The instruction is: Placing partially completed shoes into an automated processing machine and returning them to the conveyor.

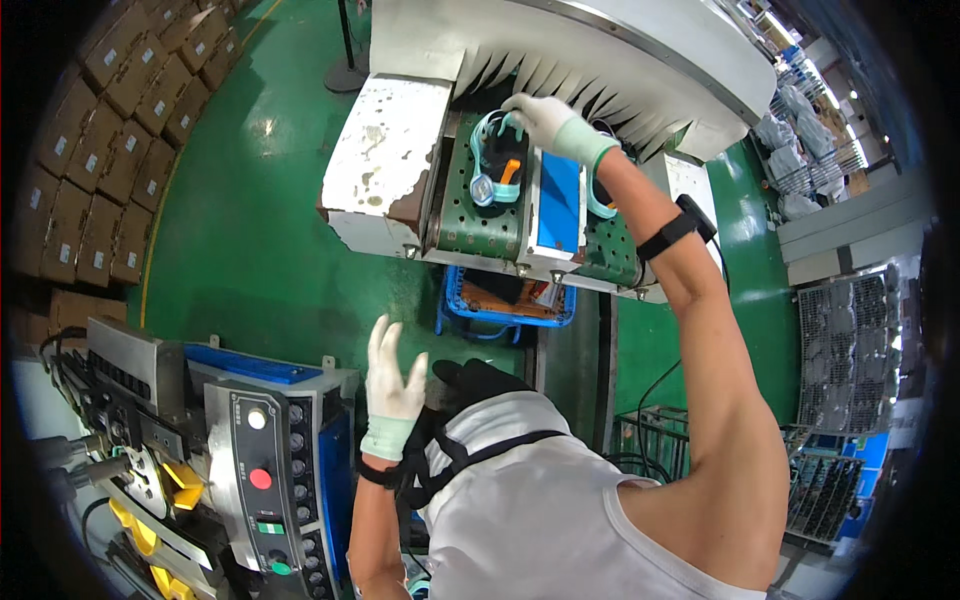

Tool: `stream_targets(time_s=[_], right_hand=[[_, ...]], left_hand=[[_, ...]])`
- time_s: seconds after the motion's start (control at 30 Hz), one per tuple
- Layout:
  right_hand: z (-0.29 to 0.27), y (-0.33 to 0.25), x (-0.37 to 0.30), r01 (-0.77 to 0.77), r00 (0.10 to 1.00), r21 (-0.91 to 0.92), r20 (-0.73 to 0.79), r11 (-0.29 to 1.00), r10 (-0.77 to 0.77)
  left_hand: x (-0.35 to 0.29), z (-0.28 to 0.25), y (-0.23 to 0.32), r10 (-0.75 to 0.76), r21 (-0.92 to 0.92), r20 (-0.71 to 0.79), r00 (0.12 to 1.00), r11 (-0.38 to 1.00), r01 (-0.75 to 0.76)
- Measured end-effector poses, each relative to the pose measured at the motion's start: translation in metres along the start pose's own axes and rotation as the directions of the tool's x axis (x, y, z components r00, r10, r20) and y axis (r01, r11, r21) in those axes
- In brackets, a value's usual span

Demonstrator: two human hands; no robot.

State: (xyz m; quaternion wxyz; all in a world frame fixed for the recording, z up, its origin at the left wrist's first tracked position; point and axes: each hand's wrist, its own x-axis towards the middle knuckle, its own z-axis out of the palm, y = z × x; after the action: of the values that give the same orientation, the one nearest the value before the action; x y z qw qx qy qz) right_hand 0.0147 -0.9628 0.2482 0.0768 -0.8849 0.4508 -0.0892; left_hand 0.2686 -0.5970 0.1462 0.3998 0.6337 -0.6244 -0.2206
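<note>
My right hand point(552, 127), in a white glove with a pale green cuff, reaches out over the conveyor's mouth. Its fingers are bent together at the far end of a turquoise and black sandal point(483, 158) with an orange tab, and they appear to pinch its strap. This sandal rests on a green perforated conveyor belt point(478, 235). Another turquoise piece point(601, 203) lies on the belt to the right, partly hidden by my right forearm. My left hand point(392, 385), gloved alike, hangs over the floor with spread fingers and nothing in it.
A white machine housing point(620, 70) with a strip curtain spans the conveyor. A blue panel point(558, 200) divides the two belts. Below stands a blue-rimmed bin point(510, 312). A machine with a button panel point(262, 480) is near left; stacked cartons point(100, 170) line the far left.
</note>
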Motion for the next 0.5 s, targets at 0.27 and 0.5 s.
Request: stream_targets(time_s=[0.27, 0.5], right_hand=[[-0.002, 0.03, 0.008, -0.087, 0.996, 0.245, 0.023, 0.966, 0.083], [0.058, -0.023, -0.02, 0.206, 0.96, 0.233, -0.237, 0.95, -0.15]], left_hand=[[-0.06, -0.013, -0.036, -0.216, -0.105, -0.129, 0.968, 0.973, 0.203], [-0.111, -0.015, -0.034, -0.383, -0.06, -0.24, 0.892, 0.923, 0.38]])
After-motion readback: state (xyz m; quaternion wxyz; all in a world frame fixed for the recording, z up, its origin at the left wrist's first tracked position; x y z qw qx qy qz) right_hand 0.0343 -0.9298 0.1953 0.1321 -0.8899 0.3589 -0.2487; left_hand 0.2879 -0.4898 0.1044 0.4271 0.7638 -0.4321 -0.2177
